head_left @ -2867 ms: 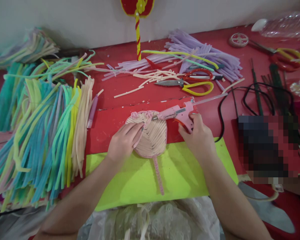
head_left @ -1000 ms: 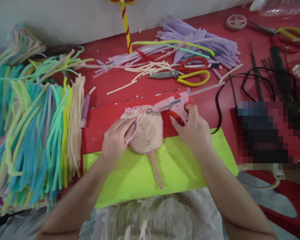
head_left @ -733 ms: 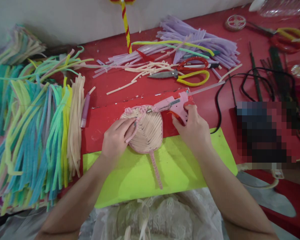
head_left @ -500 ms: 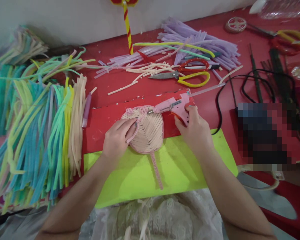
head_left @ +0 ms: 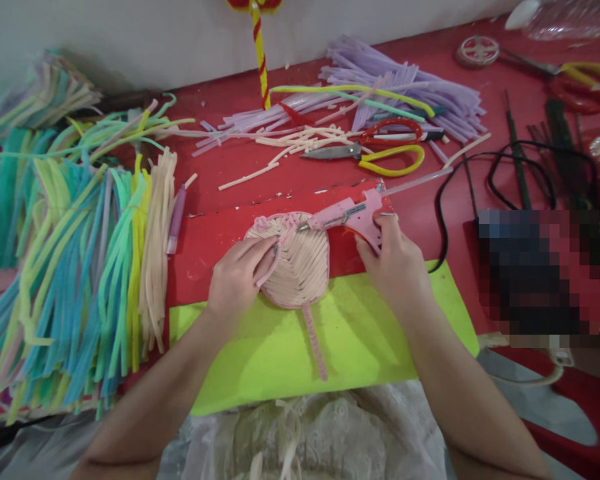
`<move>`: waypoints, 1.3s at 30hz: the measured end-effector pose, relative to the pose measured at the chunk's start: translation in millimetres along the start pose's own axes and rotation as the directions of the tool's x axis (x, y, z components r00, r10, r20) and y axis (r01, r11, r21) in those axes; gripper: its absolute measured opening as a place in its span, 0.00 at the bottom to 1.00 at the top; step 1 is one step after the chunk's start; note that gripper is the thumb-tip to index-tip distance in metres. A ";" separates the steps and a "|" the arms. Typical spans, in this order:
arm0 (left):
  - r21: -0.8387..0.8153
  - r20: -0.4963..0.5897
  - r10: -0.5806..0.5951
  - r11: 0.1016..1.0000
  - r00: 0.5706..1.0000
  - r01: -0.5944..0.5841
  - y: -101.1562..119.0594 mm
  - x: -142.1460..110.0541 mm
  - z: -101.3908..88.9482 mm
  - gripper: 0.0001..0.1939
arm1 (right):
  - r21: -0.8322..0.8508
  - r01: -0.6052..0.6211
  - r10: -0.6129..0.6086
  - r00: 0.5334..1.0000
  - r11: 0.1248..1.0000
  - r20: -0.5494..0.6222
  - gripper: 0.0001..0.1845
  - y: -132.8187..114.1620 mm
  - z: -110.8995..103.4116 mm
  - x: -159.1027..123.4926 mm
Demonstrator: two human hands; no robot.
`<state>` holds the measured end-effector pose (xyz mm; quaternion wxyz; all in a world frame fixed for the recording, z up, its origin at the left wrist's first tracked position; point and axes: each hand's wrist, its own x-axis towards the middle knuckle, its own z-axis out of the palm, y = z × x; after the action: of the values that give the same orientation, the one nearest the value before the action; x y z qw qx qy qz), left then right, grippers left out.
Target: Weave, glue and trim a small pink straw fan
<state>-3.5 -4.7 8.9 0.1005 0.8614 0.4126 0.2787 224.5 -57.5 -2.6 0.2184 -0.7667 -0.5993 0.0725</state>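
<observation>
A round cream fan [head_left: 307, 270] with a pink edge and a pink twisted handle lies on the work surface. At its upper left, the fingers of my left hand [head_left: 234, 275] are closed on a pink pipe cleaner [head_left: 266, 273], one end of which sticks out below them. Curled pink pieces [head_left: 265, 224] sit along the fan's top edge. My right hand [head_left: 399, 263] is wrapped round the grip of a pink glue gun [head_left: 353, 215]. The metal nozzle points left, at the pink strand near the fan's top; whether it touches is too small to tell. A clear glue stick juts from its back.
Bundles of coloured pipe cleaners [head_left: 75, 267] cover the left side. Behind the fan lie scissors [head_left: 365, 155], cream offcuts and a purple bundle [head_left: 405, 87]. A black cord [head_left: 439, 220] runs at right near a blurred-out block [head_left: 530, 280]. A lime-green mat [head_left: 260, 360] lies in front.
The whole view has shifted slightly. Both hands keep their holds, and the glue gun's nozzle stays by the top of the fan.
</observation>
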 end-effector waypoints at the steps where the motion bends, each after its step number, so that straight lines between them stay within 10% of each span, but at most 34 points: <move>1: -0.005 -0.001 0.003 1.000 1.000 -0.003 -0.1 0.0 0.1 0.11 | 0.002 0.000 0.000 1.000 1.000 0.003 0.16 0.3 0.0 -0.3; 39: 0.069 0.115 0.069 0.995 0.991 -0.077 10.4 -0.9 0.8 0.09 | -0.016 -0.005 0.005 1.000 1.000 0.014 0.19 -0.8 0.5 -1.6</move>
<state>3.3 -12.0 12.1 0.0817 0.8934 0.3844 0.2179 223.2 -58.7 -2.9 0.2078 -0.7694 -0.5995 0.0733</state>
